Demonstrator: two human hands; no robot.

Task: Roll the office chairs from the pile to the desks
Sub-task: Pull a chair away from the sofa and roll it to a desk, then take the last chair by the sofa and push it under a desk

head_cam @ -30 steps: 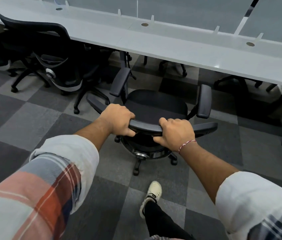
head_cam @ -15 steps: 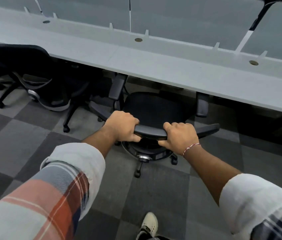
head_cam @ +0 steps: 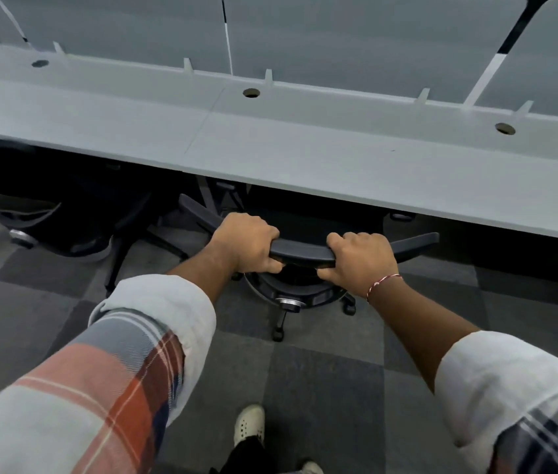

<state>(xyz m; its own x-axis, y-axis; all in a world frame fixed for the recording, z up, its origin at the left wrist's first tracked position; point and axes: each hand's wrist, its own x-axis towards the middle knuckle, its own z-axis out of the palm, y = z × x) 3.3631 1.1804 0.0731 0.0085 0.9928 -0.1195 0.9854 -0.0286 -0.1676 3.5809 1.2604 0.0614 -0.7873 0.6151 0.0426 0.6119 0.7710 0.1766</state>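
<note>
A black office chair (head_cam: 305, 251) stands in front of me with its seat and armrests tucked under the long grey desk (head_cam: 305, 159). My left hand (head_cam: 246, 242) grips the top edge of its backrest on the left. My right hand (head_cam: 361, 260) grips the same edge on the right, a red thread on its wrist. The chair's base and castors (head_cam: 279, 333) show below the backrest on the carpet.
Another black chair (head_cam: 65, 217) sits under the desk to the left, its legs reaching out over the grey chequered carpet (head_cam: 322, 388). Grey partition panels (head_cam: 373, 39) rise behind the desk. My white shoe (head_cam: 249, 424) is on the floor below.
The chair has rolled forward under the desk, so its seat and armrests are now mostly hidden. I have stepped closer to the desk. Both hands keep their grip on the backrest.
</note>
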